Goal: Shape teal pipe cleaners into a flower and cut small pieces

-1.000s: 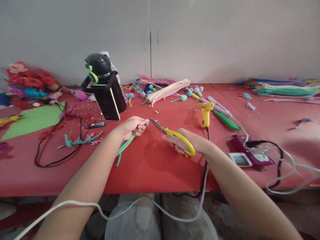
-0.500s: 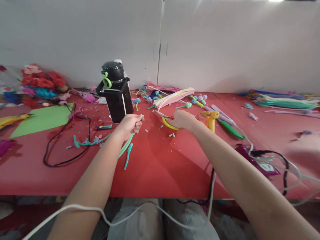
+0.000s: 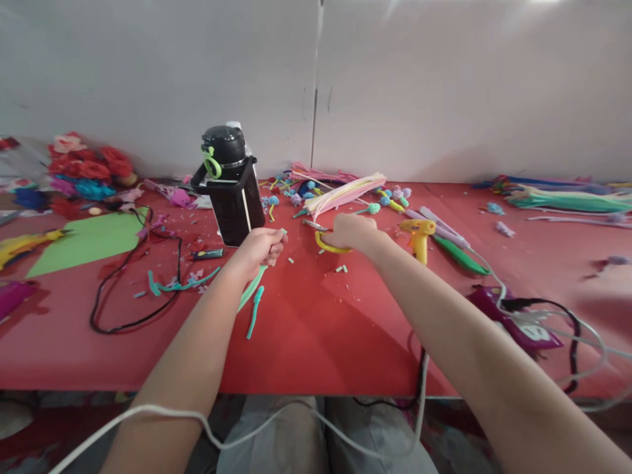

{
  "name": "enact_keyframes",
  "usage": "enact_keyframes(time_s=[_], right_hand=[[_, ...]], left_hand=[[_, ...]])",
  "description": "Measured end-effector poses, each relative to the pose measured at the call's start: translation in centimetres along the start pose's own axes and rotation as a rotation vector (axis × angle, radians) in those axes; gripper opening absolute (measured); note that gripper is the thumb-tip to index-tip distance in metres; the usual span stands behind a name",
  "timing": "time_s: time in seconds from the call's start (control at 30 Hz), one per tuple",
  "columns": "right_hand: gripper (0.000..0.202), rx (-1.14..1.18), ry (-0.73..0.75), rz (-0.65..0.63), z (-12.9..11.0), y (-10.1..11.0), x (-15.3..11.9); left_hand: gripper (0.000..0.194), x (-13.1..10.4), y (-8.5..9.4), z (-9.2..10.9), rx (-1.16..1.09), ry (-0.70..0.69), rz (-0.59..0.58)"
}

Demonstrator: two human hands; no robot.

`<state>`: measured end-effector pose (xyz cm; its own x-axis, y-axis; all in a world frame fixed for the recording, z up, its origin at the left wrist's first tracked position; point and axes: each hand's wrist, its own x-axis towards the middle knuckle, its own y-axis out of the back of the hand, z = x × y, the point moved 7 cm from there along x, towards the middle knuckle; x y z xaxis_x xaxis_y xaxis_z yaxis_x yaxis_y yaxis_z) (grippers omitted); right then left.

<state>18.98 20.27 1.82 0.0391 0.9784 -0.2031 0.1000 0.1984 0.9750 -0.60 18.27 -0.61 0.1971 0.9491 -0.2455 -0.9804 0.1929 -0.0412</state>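
My left hand [image 3: 263, 247] is closed round light green pipe cleaners [image 3: 252, 288]; a short tip pokes out past the thumb, and their tails hang below the fist. In my right hand [image 3: 351, 230] are yellow-handled scissors [image 3: 336, 249], their blades pointing left toward that tip but apart from it. My fingers hide part of the handles. Small pale green cut bits [image 3: 340, 268] lie on the red table below the scissors. Beside my left wrist lies a short teal pipe cleaner piece [image 3: 255, 312] with a knobbed end.
A black box [image 3: 237, 209] holding a black-lidded bottle [image 3: 224, 146] stands behind my left hand. Pink and cream pipe cleaners [image 3: 345, 195] lie at the back. Right of my right hand is a yellow glue gun [image 3: 419, 238]. Cables [image 3: 106, 289] loop on both sides; a white cord [image 3: 266, 424] crosses my lap.
My right hand and the scissors have shifted slightly left, nearer my left hand. My left hand keeps its hold on the pipe cleaners. The view has moved a little.
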Motion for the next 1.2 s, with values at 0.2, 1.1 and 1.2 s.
enact_keyframes(time_s=[0.2,1.1,1.2], right_hand=[[0.042,-0.097,0.035,0.002,1.2,0.2,-2.8],[0.064,0.177,0.232,-0.142,5.8,-4.2,-7.5],[0.059,0.089,0.112,-0.030,6.7,-3.7,-7.9]], left_hand=[[0.029,0.2,0.4,0.0,-0.009,-0.010,0.003],[0.029,0.0,-0.4,-0.1,0.096,-0.008,0.014],[0.029,0.0,-0.1,0.2,0.095,-0.031,0.042]])
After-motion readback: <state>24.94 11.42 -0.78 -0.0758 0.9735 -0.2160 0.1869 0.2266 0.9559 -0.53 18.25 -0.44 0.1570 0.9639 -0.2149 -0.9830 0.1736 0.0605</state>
